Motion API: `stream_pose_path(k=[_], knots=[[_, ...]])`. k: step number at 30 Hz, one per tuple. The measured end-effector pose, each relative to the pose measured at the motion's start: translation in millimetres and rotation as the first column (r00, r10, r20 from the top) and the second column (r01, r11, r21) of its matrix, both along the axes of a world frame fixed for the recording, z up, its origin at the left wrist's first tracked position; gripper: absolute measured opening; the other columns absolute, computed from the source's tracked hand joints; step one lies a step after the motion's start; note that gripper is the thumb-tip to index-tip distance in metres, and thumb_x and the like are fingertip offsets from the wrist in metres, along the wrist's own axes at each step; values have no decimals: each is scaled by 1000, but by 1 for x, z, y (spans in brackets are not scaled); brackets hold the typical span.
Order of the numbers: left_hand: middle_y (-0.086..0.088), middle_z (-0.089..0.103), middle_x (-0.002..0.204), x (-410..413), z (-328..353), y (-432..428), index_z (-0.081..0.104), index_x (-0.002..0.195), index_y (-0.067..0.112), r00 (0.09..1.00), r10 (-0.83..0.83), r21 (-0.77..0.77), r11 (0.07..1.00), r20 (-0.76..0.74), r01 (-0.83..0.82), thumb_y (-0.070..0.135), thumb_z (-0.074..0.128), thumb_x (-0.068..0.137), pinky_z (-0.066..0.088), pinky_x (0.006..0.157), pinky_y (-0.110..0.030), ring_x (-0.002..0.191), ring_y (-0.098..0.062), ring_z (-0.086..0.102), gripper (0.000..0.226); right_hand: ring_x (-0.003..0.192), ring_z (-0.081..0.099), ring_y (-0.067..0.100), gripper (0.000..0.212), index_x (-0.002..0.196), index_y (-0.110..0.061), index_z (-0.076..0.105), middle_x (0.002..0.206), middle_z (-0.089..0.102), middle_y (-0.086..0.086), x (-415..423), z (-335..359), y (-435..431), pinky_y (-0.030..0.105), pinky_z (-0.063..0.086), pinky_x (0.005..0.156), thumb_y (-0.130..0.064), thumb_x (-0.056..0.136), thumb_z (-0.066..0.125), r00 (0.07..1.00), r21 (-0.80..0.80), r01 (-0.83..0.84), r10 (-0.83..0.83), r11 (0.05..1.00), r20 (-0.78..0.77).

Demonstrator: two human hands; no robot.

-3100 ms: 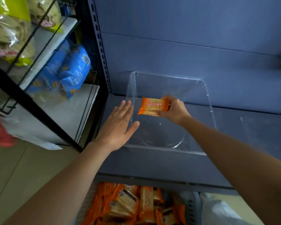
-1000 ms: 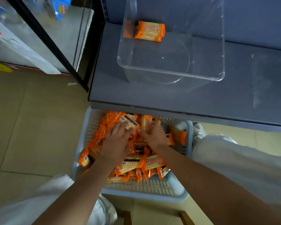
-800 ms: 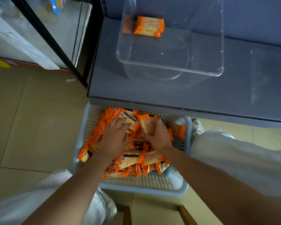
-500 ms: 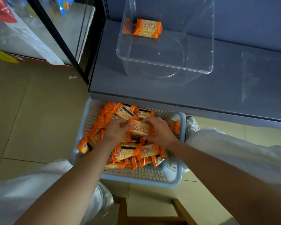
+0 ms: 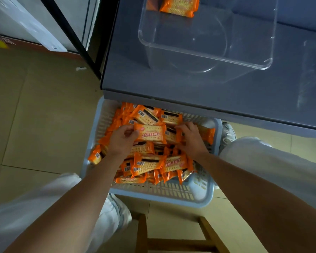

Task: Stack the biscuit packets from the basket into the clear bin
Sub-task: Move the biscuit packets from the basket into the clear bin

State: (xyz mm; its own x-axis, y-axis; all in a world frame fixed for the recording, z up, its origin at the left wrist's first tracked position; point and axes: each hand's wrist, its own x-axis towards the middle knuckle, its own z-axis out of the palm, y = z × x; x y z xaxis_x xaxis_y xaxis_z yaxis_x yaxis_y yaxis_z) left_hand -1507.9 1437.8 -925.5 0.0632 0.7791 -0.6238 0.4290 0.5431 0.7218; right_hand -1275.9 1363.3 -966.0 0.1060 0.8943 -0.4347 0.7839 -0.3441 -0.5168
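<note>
A pale blue slatted basket [image 5: 199, 194] on the floor holds several orange biscuit packets [image 5: 159, 163]. My left hand [image 5: 120, 141] pinches the left end of one orange biscuit packet [image 5: 150, 134], label side up, just above the pile. My right hand [image 5: 192, 139] rests on the packets at the basket's right side, fingers curled among them; whether it grips one is unclear. The clear bin [image 5: 208, 53] stands on the grey shelf [image 5: 171, 84] above the basket. One orange packet [image 5: 179, 5] lies at the bin's far left.
The grey shelf's front edge overhangs the basket's far end. A black rack post [image 5: 75, 39] and white panel stand to the left. My knees in pale trousers flank the basket, a shoe [image 5: 227, 132] sits at its right, and a wooden stool frame [image 5: 171, 236] is below.
One packet was placed in the bin, then both hands went down into the basket. A packet held between both hands is now in the left alone; the right has moved right onto the pile.
</note>
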Motion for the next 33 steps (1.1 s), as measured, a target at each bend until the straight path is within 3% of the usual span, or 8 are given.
stream_pose_path(k=[5,11,14,18,22,24,30,33], knots=[[7,66,91,-1,-3,3,65,95,19,1000,-16,-1,1000,12,16,14,65,90,56,86,-42,92,-17,66,7,121,45,23,63,126,-20,55,128,50,3,10,2,8,38,40,104,-13,70,81,1000,-11,16,-16,1000,2],[-4,68,99,5,2,2,65,104,12,999,5,-36,999,35,-4,13,66,89,57,80,-35,94,-20,66,15,116,46,11,75,140,-17,45,128,46,-1,14,34,11,22,40,100,-21,75,81,976,-20,64,-67,998,-207],[-8,68,105,6,7,0,64,108,7,1000,10,-37,999,4,-10,13,66,90,57,76,-32,95,-19,65,19,104,58,12,70,135,-21,51,123,52,-3,15,50,14,23,50,89,-25,73,83,937,-56,158,-167,986,-306],[-8,66,107,6,17,-4,62,114,7,1000,23,-43,999,4,-23,15,68,89,58,72,-28,99,-20,64,27,103,65,16,59,118,-22,56,113,66,3,22,72,24,34,53,93,-29,68,85,720,-122,432,-423,894,-550],[-8,63,113,7,28,-7,58,118,8,999,43,-36,998,2,-43,16,66,90,57,77,-32,102,-21,62,30,112,62,28,50,122,-19,52,124,60,8,20,86,28,46,50,99,-16,78,77,513,-254,426,-464,868,-723],[-6,61,115,8,33,-6,57,119,11,999,40,-36,999,-1,-40,17,63,92,57,83,-36,102,-20,62,29,113,61,28,51,124,-18,50,125,60,8,15,89,25,46,50,97,-9,80,74,532,-260,381,-440,887,-723],[-4,57,116,9,52,-6,56,121,14,986,118,-130,986,115,-103,15,56,96,53,73,-24,84,-11,61,25,104,64,21,62,128,-11,46,120,62,11,9,95,11,29,57,83,0,75,76,665,-249,308,-395,918,-634],[-4,59,114,13,61,-6,54,122,17,993,42,-115,993,111,-29,18,55,97,53,74,-24,87,-15,63,25,104,64,27,61,127,-15,46,123,59,10,4,97,10,40,57,85,-3,76,77,708,-227,270,-353,936,-612]])
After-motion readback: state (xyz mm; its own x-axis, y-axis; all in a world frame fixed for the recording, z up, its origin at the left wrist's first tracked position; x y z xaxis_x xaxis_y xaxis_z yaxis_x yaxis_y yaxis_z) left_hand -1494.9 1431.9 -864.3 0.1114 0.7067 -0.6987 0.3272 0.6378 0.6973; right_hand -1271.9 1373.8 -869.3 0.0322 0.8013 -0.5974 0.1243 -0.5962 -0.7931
